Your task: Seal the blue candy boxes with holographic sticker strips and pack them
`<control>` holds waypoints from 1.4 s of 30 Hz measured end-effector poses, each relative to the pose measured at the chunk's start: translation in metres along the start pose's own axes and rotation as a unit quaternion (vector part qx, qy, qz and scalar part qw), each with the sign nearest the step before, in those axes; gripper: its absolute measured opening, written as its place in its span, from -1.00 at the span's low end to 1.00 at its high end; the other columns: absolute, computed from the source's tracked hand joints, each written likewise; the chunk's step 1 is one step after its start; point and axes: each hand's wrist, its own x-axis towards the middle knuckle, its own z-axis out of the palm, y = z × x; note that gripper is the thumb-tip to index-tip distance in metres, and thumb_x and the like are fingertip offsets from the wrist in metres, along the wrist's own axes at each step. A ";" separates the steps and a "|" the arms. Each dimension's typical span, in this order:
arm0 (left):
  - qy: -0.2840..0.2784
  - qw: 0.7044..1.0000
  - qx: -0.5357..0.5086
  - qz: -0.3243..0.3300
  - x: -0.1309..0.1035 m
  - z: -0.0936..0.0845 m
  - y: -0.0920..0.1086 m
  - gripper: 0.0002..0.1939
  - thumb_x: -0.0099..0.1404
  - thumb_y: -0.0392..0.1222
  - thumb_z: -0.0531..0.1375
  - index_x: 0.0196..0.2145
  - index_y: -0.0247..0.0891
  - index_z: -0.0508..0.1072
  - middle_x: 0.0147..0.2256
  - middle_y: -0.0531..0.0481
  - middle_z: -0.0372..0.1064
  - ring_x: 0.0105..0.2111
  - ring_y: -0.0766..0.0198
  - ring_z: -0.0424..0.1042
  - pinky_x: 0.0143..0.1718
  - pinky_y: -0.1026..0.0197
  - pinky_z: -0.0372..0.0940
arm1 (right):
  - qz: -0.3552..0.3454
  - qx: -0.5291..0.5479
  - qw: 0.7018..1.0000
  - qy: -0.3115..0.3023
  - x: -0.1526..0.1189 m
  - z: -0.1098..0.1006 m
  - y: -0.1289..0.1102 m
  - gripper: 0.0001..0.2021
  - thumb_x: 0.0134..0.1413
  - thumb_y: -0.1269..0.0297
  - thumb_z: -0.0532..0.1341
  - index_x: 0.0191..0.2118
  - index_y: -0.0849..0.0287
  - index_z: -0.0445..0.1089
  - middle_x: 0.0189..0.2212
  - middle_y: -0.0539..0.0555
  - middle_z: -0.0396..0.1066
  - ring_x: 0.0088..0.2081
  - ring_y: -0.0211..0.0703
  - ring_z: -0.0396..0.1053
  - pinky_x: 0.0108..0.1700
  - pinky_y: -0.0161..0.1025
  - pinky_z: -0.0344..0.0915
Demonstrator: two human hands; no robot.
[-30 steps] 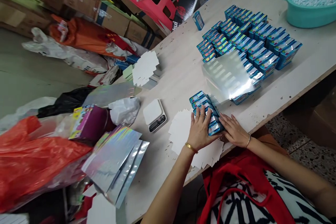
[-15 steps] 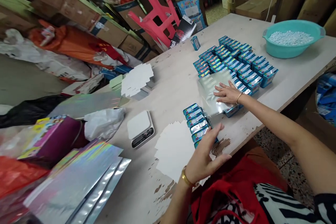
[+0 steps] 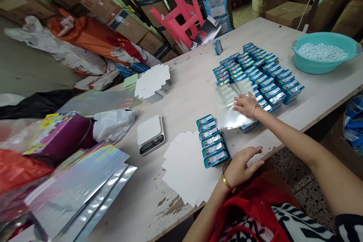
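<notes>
My right hand (image 3: 246, 104) lies flat with spread fingers on a clear plastic sheet (image 3: 227, 115). That sheet rests over part of a block of small blue boxes (image 3: 259, 72) standing in rows. My left hand (image 3: 243, 165) hovers at the table's near edge, thumb and fingers apart, with nothing in it. Just left of it stands a short row of blue boxes (image 3: 211, 141) with shiny tops. White cards (image 3: 184, 166) lie fanned out beside that row.
A white scale (image 3: 151, 134) sits left of the cards. Silver holographic bags (image 3: 82, 193) lie at front left, and stacked white cards (image 3: 153, 79) stand behind. A turquoise basin (image 3: 314, 64) holds small white pieces at far right. One lone box (image 3: 218, 47) stands near the back edge.
My left hand has moved right and away from the short row of boxes, which now shows fully. My right hand stays flat on the plastic sheet. The view has shifted slightly.
</notes>
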 end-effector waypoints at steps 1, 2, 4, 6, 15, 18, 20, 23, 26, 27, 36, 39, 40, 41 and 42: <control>0.004 1.000 0.000 -0.011 0.000 0.002 0.000 -0.55 0.41 0.01 0.14 0.17 -0.21 0.38 0.01 -0.17 0.51 0.01 0.12 0.50 0.10 0.07 0.38 | -0.010 -0.004 1.000 -0.004 -0.002 -0.001 -0.001 -0.53 0.27 -0.09 0.15 0.18 0.00 0.40 0.32 0.09 0.21 0.41 0.16 -0.02 0.39 0.40 -0.34; 0.006 1.000 0.001 -0.020 0.001 0.004 -0.001 -0.55 0.41 0.01 0.13 0.17 -0.21 0.38 0.00 -0.17 0.50 0.01 0.12 0.50 0.09 0.06 0.38 | -0.020 -0.009 1.000 -0.011 -0.004 -0.001 -0.001 -0.47 0.21 -0.16 0.18 0.20 -0.02 0.38 0.36 0.09 0.13 0.42 0.23 -0.08 0.36 0.47 -0.37; 0.006 0.999 0.008 -0.034 0.002 0.008 -0.001 -0.56 0.41 0.02 0.12 0.16 -0.20 0.39 0.01 -0.16 0.50 0.01 0.11 0.50 0.08 0.06 0.38 | -0.026 -0.015 0.999 -0.019 -0.005 -0.002 0.001 -0.46 0.23 -0.17 0.14 0.23 -0.06 0.35 0.40 0.07 0.03 0.44 0.26 -0.17 0.34 0.52 -0.38; 0.008 0.999 0.015 -0.045 0.001 0.011 -0.002 -0.56 0.41 0.02 0.11 0.16 -0.19 0.40 0.01 -0.15 0.50 0.01 0.11 0.50 0.08 0.06 0.38 | -0.025 -0.015 0.999 -0.020 -0.003 0.000 0.004 -0.56 0.34 -0.08 0.05 0.21 -0.10 0.36 0.39 0.01 0.06 0.44 0.18 -0.15 0.35 0.49 -0.35; 0.166 0.951 -0.208 -0.159 0.006 0.015 -0.014 -0.52 0.32 0.08 0.21 0.07 -0.27 0.46 -0.11 -0.19 0.55 -0.12 0.15 0.54 0.00 0.05 0.41 | 0.007 0.098 0.995 0.034 0.016 0.001 0.017 -0.58 0.41 0.05 -0.06 0.11 -0.06 0.47 0.27 0.03 0.29 0.37 0.09 0.08 0.38 0.42 -0.32; 0.304 0.882 -0.308 -0.187 0.030 0.011 -0.016 -0.36 0.25 0.18 0.26 0.14 -0.28 0.36 -0.09 -0.21 0.49 -0.17 0.19 0.53 -0.16 0.14 0.45 | 0.042 0.148 0.983 0.099 0.003 -0.020 0.005 -0.54 0.42 0.05 -0.10 0.15 -0.02 0.44 0.26 0.09 0.31 0.35 0.12 0.13 0.36 0.44 -0.29; 0.377 0.849 -0.326 -0.172 0.050 0.007 -0.011 -0.21 0.15 0.20 0.33 0.22 -0.23 0.25 0.01 -0.23 0.41 -0.11 0.18 0.50 -0.22 0.19 0.44 | 0.024 0.130 0.978 0.162 -0.018 -0.036 -0.010 -0.54 0.42 0.03 -0.10 0.17 -0.02 0.43 0.29 0.08 0.26 0.38 0.14 0.07 0.36 0.45 -0.33; 0.416 0.847 -0.311 -0.112 0.072 0.007 0.002 -0.26 0.09 0.19 0.38 0.13 -0.22 0.35 0.03 -0.21 0.40 -0.07 0.16 0.47 -0.20 0.20 0.43 | 0.000 0.080 0.969 0.233 -0.056 -0.053 -0.031 -0.56 0.41 0.03 -0.06 0.15 -0.02 0.45 0.32 0.04 0.22 0.42 0.13 -0.05 0.38 0.40 -0.43; 0.399 0.866 -0.293 -0.079 0.075 0.016 0.011 -0.55 0.22 0.19 0.27 -0.23 -0.29 0.53 -0.22 -0.13 0.50 -0.21 0.21 0.48 -0.28 0.24 0.40 | 0.030 0.126 0.957 0.261 -0.088 -0.055 -0.035 -0.56 0.39 -0.01 -0.02 0.06 0.00 0.51 0.26 0.05 0.30 0.39 0.14 0.02 0.39 0.39 -0.41; 0.392 0.868 -0.295 -0.078 0.072 0.019 0.011 -0.57 0.24 0.19 0.24 -0.29 -0.30 0.55 -0.29 -0.11 0.51 -0.25 0.22 0.48 -0.31 0.25 0.39 | 0.051 0.171 0.947 0.266 -0.096 -0.054 -0.031 -0.55 0.38 -0.03 -0.02 0.04 0.02 0.53 0.21 0.07 0.37 0.36 0.15 0.11 0.39 0.39 -0.34; 0.366 0.882 -0.294 -0.029 0.048 0.028 0.028 -0.62 0.15 0.01 0.33 -0.62 -0.27 0.34 0.00 -0.21 0.52 0.03 0.02 0.47 0.04 0.06 0.35 | 0.066 0.489 0.856 0.153 -0.190 -0.034 -0.047 -0.08 0.00 -0.18 0.35 0.41 0.06 0.05 0.33 0.21 0.17 0.35 0.09 0.13 0.37 0.09 0.07; 0.340 0.897 -0.281 0.018 0.050 0.028 0.044 -0.61 0.12 -0.03 0.35 -0.64 -0.24 0.29 -0.06 -0.23 0.55 0.08 -0.01 0.43 0.06 0.04 0.33 | 0.066 0.512 0.839 0.171 -0.211 -0.026 -0.074 -0.09 0.09 -0.16 0.29 0.44 0.01 -0.07 0.42 0.14 -0.02 0.41 0.04 -0.02 0.41 0.06 -0.02; 0.335 0.901 -0.275 0.033 0.050 0.029 0.049 -0.60 0.13 -0.04 0.35 -0.65 -0.22 0.26 -0.09 -0.23 0.56 0.08 -0.02 0.43 0.05 0.04 0.33 | 0.067 0.510 0.836 0.191 -0.215 -0.024 -0.079 -0.15 0.14 -0.16 0.26 0.44 0.01 -0.03 0.42 0.12 -0.02 0.42 0.02 -0.04 0.42 0.04 -0.03; 0.332 0.903 -0.267 0.047 0.049 0.029 0.052 -0.60 0.14 -0.05 0.34 -0.65 -0.22 0.24 -0.11 -0.23 0.56 0.09 -0.02 0.43 0.05 0.03 0.33 | 0.066 0.504 0.835 0.211 -0.217 -0.023 -0.081 -0.22 0.19 -0.15 0.21 0.42 0.02 0.03 0.40 0.10 0.02 0.42 0.00 -0.03 0.42 0.02 -0.04; 0.332 0.904 -0.262 0.057 0.047 0.029 0.054 -0.59 0.15 -0.06 0.33 -0.65 -0.21 0.23 -0.13 -0.23 0.57 0.10 -0.03 0.42 0.05 0.03 0.33 | 0.064 0.496 0.835 0.229 -0.218 -0.023 -0.081 -0.30 0.23 -0.14 0.16 0.38 0.04 0.12 0.38 0.10 0.08 0.41 -0.02 0.01 0.42 0.01 -0.02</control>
